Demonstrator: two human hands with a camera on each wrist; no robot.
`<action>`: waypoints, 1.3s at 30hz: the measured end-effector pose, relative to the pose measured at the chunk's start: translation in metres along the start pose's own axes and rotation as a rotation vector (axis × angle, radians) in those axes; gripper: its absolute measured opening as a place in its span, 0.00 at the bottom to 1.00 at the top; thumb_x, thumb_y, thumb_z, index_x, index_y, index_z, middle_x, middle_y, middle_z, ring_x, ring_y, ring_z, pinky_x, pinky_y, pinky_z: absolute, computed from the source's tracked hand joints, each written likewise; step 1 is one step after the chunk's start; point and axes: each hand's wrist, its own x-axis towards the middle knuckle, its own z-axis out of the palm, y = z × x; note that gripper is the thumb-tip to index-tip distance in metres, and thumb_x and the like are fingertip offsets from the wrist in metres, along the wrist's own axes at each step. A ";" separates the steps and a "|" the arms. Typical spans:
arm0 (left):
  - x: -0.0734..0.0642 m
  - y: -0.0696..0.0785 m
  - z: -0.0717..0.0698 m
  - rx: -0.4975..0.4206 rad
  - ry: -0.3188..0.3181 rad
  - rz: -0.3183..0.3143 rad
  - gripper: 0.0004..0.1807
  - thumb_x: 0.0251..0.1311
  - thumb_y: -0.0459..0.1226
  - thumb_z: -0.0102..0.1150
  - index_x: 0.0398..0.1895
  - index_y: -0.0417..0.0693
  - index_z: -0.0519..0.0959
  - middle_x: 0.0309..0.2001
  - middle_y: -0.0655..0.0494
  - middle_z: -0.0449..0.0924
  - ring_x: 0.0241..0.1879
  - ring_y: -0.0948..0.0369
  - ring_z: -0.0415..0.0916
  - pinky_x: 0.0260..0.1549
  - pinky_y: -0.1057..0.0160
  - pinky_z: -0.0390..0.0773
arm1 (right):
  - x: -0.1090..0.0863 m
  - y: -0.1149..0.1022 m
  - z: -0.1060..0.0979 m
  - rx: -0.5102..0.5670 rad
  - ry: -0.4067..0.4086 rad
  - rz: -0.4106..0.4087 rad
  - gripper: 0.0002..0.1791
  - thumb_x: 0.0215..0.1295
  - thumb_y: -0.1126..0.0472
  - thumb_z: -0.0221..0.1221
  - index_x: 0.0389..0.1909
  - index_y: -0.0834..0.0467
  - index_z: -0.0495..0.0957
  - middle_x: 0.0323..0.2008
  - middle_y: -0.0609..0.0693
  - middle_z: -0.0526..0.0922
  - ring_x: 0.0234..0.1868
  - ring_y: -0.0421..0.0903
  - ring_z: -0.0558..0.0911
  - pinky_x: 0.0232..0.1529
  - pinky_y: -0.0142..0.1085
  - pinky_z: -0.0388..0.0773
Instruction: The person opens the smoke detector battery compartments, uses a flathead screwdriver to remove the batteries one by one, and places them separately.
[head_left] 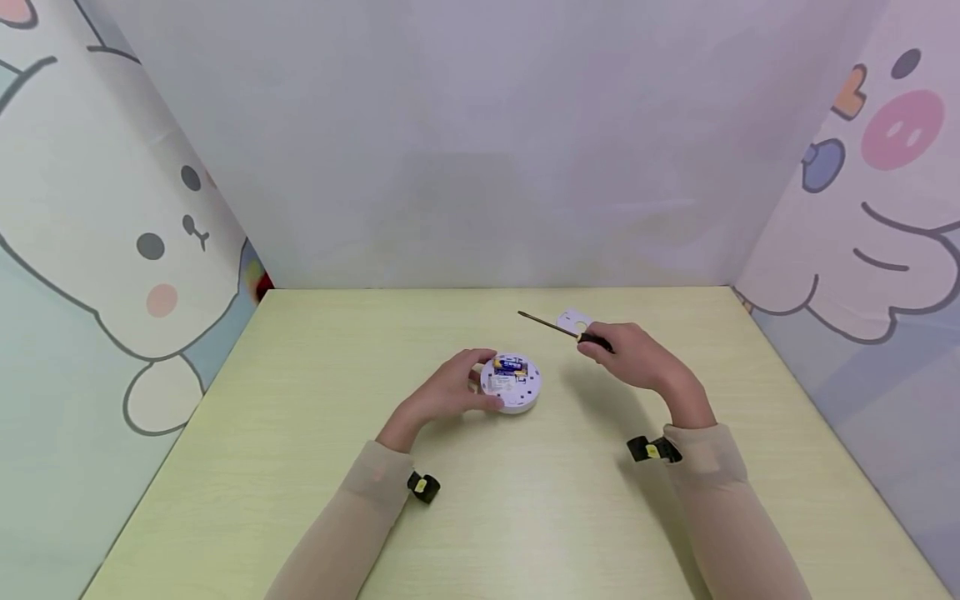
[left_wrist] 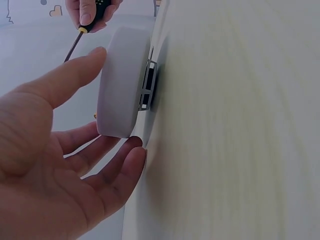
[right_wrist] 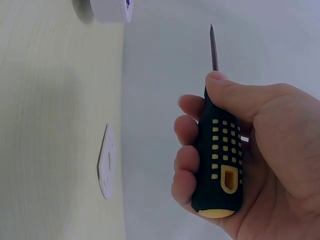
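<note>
My left hand [head_left: 446, 390] holds a round white smoke detector [head_left: 517, 387] by its rim, thumb on the near side and fingers on the far side. Its back faces up, with blue-and-yellow batteries [head_left: 510, 365] in an exposed compartment. The left wrist view shows the vented underside [left_wrist: 148, 85] turned toward the table. To the right, my right hand [head_left: 633, 354] grips a screwdriver [right_wrist: 220, 150] by its black-and-yellow handle. The shaft points left, above the table and apart from the detector. Partly behind that hand lies a flat white plate [head_left: 572, 319] with a hole.
The pale wooden table [head_left: 360, 350] meets a plain light curtain [head_left: 480, 192] at the back. Cartoon-printed curtains [head_left: 90, 250] stand along both sides. A black strap device [head_left: 424, 487] is worn at each wrist.
</note>
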 end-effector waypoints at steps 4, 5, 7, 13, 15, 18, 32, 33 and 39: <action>0.001 -0.001 0.001 -0.002 0.001 0.001 0.49 0.59 0.41 0.81 0.81 0.50 0.64 0.69 0.53 0.72 0.60 0.55 0.77 0.54 0.55 0.81 | 0.000 -0.001 0.000 -0.003 0.004 -0.004 0.07 0.83 0.56 0.57 0.43 0.52 0.79 0.32 0.53 0.80 0.30 0.46 0.73 0.37 0.43 0.72; 0.001 -0.002 0.001 -0.001 0.003 -0.001 0.49 0.59 0.41 0.81 0.81 0.50 0.63 0.69 0.53 0.72 0.60 0.55 0.77 0.54 0.55 0.81 | 0.000 -0.001 0.000 -0.001 0.005 -0.004 0.07 0.83 0.56 0.57 0.42 0.52 0.79 0.32 0.52 0.79 0.30 0.46 0.73 0.37 0.43 0.72; 0.002 -0.003 0.002 0.000 0.007 -0.007 0.50 0.59 0.42 0.81 0.81 0.50 0.63 0.69 0.53 0.73 0.60 0.55 0.77 0.54 0.55 0.81 | 0.000 -0.002 0.000 0.000 0.006 -0.004 0.07 0.83 0.56 0.57 0.43 0.52 0.79 0.31 0.50 0.79 0.30 0.46 0.73 0.37 0.43 0.72; 0.002 -0.004 0.003 -0.019 0.014 -0.026 0.50 0.58 0.42 0.81 0.81 0.50 0.64 0.68 0.53 0.74 0.60 0.55 0.77 0.53 0.55 0.82 | -0.001 -0.002 0.000 0.001 0.001 0.003 0.07 0.83 0.55 0.56 0.43 0.52 0.80 0.32 0.50 0.79 0.31 0.46 0.74 0.37 0.43 0.72; 0.002 -0.003 0.003 -0.024 0.016 -0.031 0.49 0.58 0.42 0.82 0.80 0.49 0.64 0.67 0.53 0.75 0.59 0.55 0.77 0.52 0.55 0.82 | -0.001 -0.002 0.000 0.002 -0.001 0.003 0.07 0.83 0.55 0.56 0.44 0.52 0.80 0.32 0.51 0.79 0.31 0.46 0.74 0.37 0.43 0.72; 0.002 -0.003 0.003 -0.030 0.018 -0.037 0.49 0.57 0.43 0.82 0.79 0.48 0.65 0.64 0.53 0.76 0.58 0.55 0.78 0.52 0.55 0.83 | -0.001 -0.002 0.000 0.002 0.000 0.002 0.07 0.83 0.55 0.56 0.44 0.52 0.80 0.33 0.51 0.80 0.31 0.46 0.74 0.37 0.43 0.72; 0.004 -0.004 0.003 -0.048 0.015 -0.048 0.46 0.56 0.43 0.83 0.76 0.47 0.68 0.63 0.53 0.78 0.60 0.54 0.78 0.57 0.51 0.81 | -0.004 -0.002 -0.004 0.003 -0.003 0.012 0.08 0.83 0.52 0.56 0.45 0.51 0.80 0.33 0.49 0.79 0.32 0.46 0.73 0.38 0.42 0.72; 0.004 -0.004 0.004 -0.047 0.015 -0.050 0.46 0.56 0.44 0.83 0.76 0.47 0.68 0.63 0.53 0.78 0.60 0.54 0.78 0.57 0.51 0.81 | -0.004 -0.002 -0.005 0.001 -0.006 0.010 0.08 0.83 0.53 0.56 0.44 0.51 0.80 0.32 0.49 0.79 0.32 0.46 0.73 0.38 0.42 0.72; 0.002 -0.004 0.003 -0.058 0.020 -0.041 0.46 0.56 0.43 0.83 0.75 0.46 0.68 0.63 0.52 0.79 0.60 0.54 0.79 0.56 0.51 0.81 | 0.000 -0.006 -0.011 -0.055 -0.051 -0.026 0.09 0.83 0.53 0.57 0.40 0.52 0.78 0.27 0.47 0.72 0.28 0.43 0.69 0.35 0.40 0.68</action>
